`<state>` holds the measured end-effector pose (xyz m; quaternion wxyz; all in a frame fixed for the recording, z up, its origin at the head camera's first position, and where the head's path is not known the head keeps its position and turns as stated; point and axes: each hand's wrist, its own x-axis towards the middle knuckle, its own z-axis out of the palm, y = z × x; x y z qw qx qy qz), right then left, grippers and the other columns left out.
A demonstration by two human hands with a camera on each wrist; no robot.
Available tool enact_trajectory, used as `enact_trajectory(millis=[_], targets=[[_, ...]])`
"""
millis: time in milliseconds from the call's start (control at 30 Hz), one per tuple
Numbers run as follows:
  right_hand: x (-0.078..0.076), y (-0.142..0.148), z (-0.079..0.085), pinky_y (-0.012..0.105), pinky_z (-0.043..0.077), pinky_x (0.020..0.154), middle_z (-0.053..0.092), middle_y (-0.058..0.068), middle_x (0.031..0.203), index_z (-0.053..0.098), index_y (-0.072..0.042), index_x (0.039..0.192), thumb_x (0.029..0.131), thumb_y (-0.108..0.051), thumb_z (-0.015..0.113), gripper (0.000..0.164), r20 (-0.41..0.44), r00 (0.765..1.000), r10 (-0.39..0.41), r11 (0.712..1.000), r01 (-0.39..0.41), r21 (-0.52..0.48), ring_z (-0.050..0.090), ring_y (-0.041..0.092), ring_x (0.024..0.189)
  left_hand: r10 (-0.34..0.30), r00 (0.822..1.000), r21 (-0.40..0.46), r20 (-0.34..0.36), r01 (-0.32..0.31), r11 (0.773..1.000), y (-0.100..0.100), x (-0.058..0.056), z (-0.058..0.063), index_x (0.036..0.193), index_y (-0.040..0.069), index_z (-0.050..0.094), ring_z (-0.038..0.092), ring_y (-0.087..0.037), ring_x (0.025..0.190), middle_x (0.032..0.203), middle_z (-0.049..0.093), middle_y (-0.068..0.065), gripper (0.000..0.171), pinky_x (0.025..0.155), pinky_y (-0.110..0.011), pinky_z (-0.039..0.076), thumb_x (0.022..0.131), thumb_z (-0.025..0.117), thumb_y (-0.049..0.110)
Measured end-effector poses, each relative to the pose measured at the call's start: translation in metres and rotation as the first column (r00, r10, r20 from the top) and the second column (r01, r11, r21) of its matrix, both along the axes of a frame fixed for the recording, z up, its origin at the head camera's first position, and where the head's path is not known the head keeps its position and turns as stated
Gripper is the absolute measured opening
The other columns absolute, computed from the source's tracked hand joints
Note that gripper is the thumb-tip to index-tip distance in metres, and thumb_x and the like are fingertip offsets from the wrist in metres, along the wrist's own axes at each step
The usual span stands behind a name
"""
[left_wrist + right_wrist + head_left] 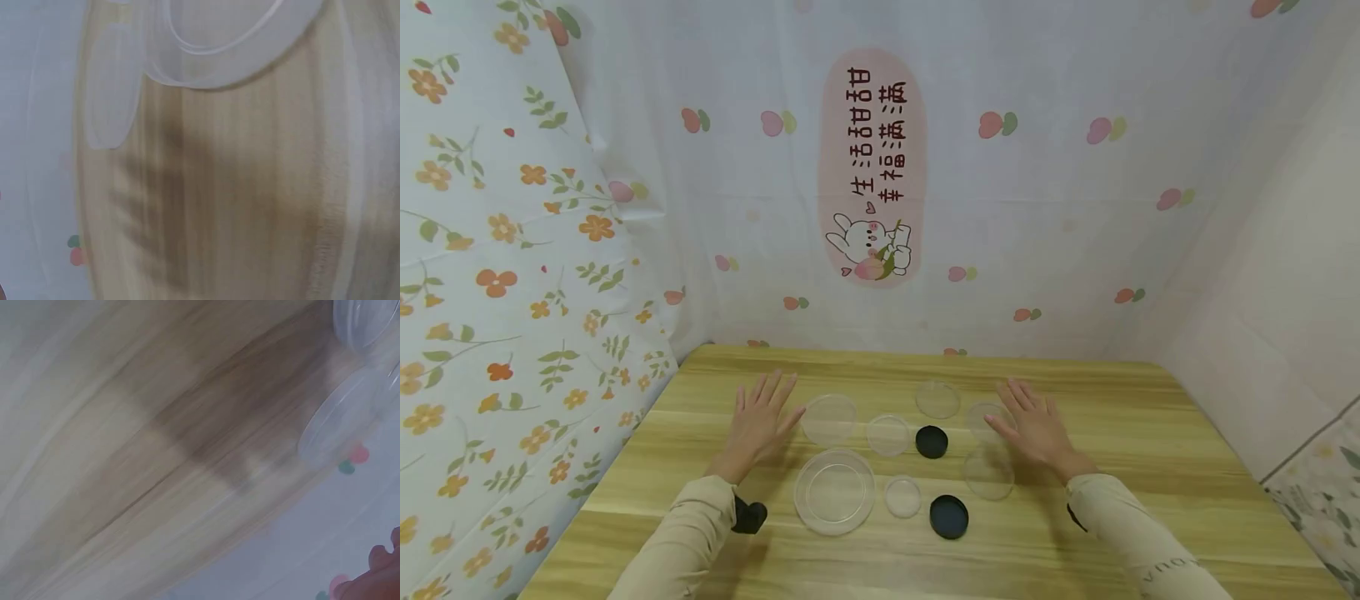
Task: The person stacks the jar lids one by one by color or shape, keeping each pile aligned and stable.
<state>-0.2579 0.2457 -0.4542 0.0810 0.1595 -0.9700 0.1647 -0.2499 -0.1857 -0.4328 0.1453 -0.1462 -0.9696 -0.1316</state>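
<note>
A patterned cloth (1037,208) hangs behind the desk (1157,467), whose flat top carries every piece. Both hands are released, fingers straight and spread: the left hand (758,423) beside the group, the right hand (1035,429) partly covering a clear disc (980,417); whether it touches it I cannot tell. Placed so, they flank the pieces and leave the middle in view. Between them the large clear lid (835,492) lies nearest the person, flat, probably because shallow rounds sit steadiest that way. Mid-sized clear discs (829,419) lie mostly apart, likely to make each easy to pinch. Smallest are two black caps (949,517) and a little clear lid (902,497), well inside the cluster.
</note>
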Motion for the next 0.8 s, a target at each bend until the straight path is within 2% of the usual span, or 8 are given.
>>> enact_trajectory(millis=[133,333,467,667,800], targets=[[-0.003,-0.015,-0.002,0.062,0.007,0.095,0.023,0.019,0.141,0.030,-0.005,0.137,0.089,-0.047,0.043,0.066,-0.032,0.998,0.058,0.997,-0.059,-0.044,0.019,0.038,0.128,-0.011,1.000,0.015,-0.028,0.011,1.000,-0.003,0.001,-0.004,0.135,0.010,0.036,0.023,-0.037,0.126,0.138,0.031,-0.017,0.056,0.098,-0.060,0.011,0.088,0.050,0.037],[-0.007,-0.041,-0.001,0.060,0.009,0.097,0.030,0.017,0.139,0.037,-0.006,0.134,0.087,-0.045,0.048,0.062,-0.024,0.989,0.143,0.986,-0.145,-0.078,0.022,0.035,0.128,-0.025,1.000,0.058,0.005,0.025,0.998,-0.006,0.003,-0.005,0.135,0.007,0.037,0.023,-0.037,0.126,0.139,0.030,-0.017,0.056,0.098,-0.059,0.013,0.089,0.050,0.036],[-0.011,-0.058,0.001,0.057,0.014,0.098,0.034,0.015,0.137,0.041,-0.007,0.133,0.086,-0.040,0.053,0.059,-0.049,0.981,0.190,0.978,-0.193,-0.081,0.026,0.033,0.126,-0.034,0.999,0.089,0.020,0.032,0.996,-0.006,0.003,-0.005,0.135,0.005,0.036,0.025,-0.039,0.125,0.139,0.029,-0.018,0.056,0.097,-0.059,0.016,0.089,0.049,0.035],[-0.018,-0.086,0.007,0.053,0.023,0.097,0.038,0.017,0.134,0.045,-0.006,0.129,0.084,-0.030,0.059,0.053,-0.076,0.961,0.265,0.958,-0.272,-0.092,0.032,0.034,0.123,-0.057,0.998,0.189,-0.011,0.058,0.980,-0.005,0.001,-0.005,0.131,0.001,0.040,0.034,-0.041,0.119,0.132,0.038,-0.023,0.053,0.094,-0.056,0.026,0.089,0.052,0.029],[-0.022,-0.103,0.010,0.051,0.026,0.097,0.039,0.018,0.133,0.045,-0.005,0.129,0.084,-0.030,0.058,0.053,-0.076,0.951,0.299,0.950,-0.304,-0.070,0.034,0.034,0.122,-0.046,0.998,0.275,0.036,0.034,0.961,-0.004,0.001,-0.003,0.132,0.003,0.040,0.037,-0.040,0.118,0.130,0.041,-0.022,0.051,0.094,-0.053,0.029,0.089,0.053,0.028]])
